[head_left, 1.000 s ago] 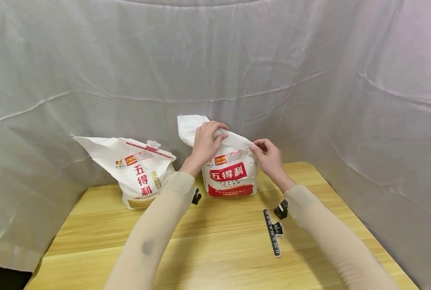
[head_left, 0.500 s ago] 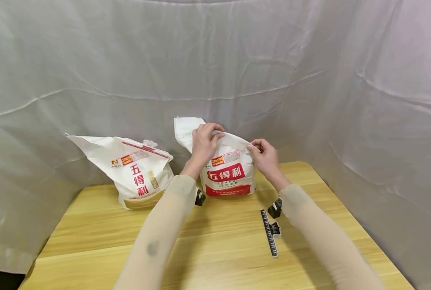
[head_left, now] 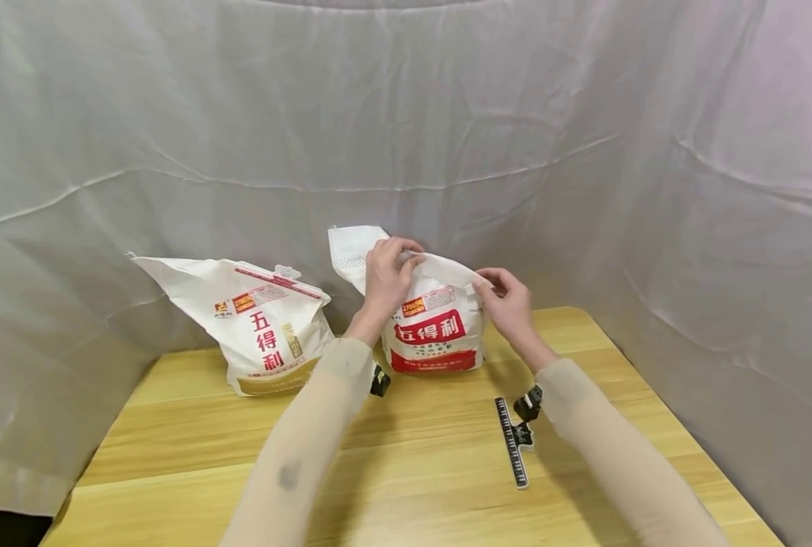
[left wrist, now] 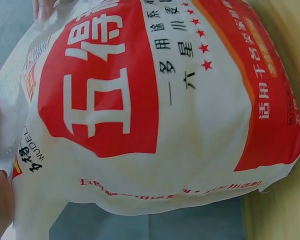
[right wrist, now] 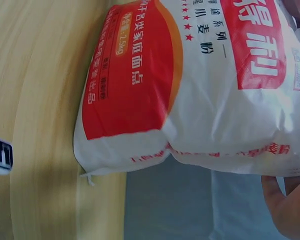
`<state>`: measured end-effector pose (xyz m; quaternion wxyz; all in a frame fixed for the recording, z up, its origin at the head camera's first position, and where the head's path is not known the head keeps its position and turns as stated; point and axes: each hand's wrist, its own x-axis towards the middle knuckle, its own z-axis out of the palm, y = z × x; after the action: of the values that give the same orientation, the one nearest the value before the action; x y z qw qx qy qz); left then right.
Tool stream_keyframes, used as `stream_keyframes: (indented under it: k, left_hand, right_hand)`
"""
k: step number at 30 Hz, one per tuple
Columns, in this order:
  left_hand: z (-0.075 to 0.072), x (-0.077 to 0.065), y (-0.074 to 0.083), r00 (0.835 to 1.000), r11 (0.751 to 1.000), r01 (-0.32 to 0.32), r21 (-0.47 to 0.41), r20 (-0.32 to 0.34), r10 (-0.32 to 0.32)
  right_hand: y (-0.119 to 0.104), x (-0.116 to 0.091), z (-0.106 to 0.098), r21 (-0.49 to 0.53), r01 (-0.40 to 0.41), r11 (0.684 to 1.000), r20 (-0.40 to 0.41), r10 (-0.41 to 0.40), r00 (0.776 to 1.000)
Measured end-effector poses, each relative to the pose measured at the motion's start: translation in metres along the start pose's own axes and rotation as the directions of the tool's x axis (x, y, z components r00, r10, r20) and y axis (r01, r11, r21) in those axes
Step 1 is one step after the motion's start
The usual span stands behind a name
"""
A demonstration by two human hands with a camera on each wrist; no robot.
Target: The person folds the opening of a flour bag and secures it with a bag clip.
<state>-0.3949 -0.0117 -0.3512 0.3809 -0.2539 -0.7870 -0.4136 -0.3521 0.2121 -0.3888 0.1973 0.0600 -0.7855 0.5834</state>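
Note:
A white flour bag (head_left: 440, 328) with red panels stands upright at the back of the table, its top folded over into a band (head_left: 450, 270). My left hand (head_left: 387, 279) pinches this band near its left part, thumb in front and fingers over the top. At the band's right end, my right hand (head_left: 508, 302) pinches the corner between thumb and fingers. A loose white flap (head_left: 356, 245) sticks up to the left of my left hand. In the left wrist view the bag's front (left wrist: 140, 100) fills most of the frame; the right wrist view shows its lower side (right wrist: 135, 80).
Left of it leans a second flour bag (head_left: 262, 327), with a red clip strip (head_left: 277, 280) across its top and a pointed corner sticking out left. A piano-key clip (head_left: 511, 441) lies on the wooden table (head_left: 433, 471), near my right wrist. Grey curtain (head_left: 447, 114) hangs behind.
Both hands keep their hold on the folded top. The band and the loose flap have sunk slightly. The second bag and the piano-key clip stay in place.

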Motion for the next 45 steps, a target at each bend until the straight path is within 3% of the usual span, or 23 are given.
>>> stream_keyframes:
  k: [4,10,19,23,32,45]
  left_hand:
    - [0.003,-0.004,0.001,0.998,0.999,-0.045,-0.016,-0.042,0.044]
    - [0.009,-0.01,0.002,0.994,0.998,-0.064,0.0,-0.094,0.064]
    - [0.012,-0.016,0.001,0.981,0.994,-0.111,0.014,-0.156,0.112]
    - [0.011,-0.018,0.001,0.98,0.993,-0.114,0.016,-0.164,0.115]
    - [0.011,-0.02,0.002,0.979,0.992,-0.122,0.012,-0.164,0.122]
    - [0.012,-0.021,0.001,0.98,0.993,-0.12,0.009,-0.159,0.12]
  right_hand:
    - [-0.005,-0.006,-0.009,0.011,0.023,1.0,0.016,-0.023,1.0]
    - [-0.043,-0.031,-0.021,0.009,0.08,0.997,0.032,-0.08,0.996]
    - [-0.046,-0.052,-0.034,-0.012,0.133,0.991,0.018,-0.133,0.991]
    - [-0.04,-0.059,-0.039,-0.035,0.16,0.986,0.032,-0.159,0.987]
    - [0.008,-0.07,-0.049,-0.092,0.164,0.982,0.1,-0.155,0.983]
    - [0.034,-0.101,-0.063,-0.178,0.193,0.965,0.21,-0.154,0.965]
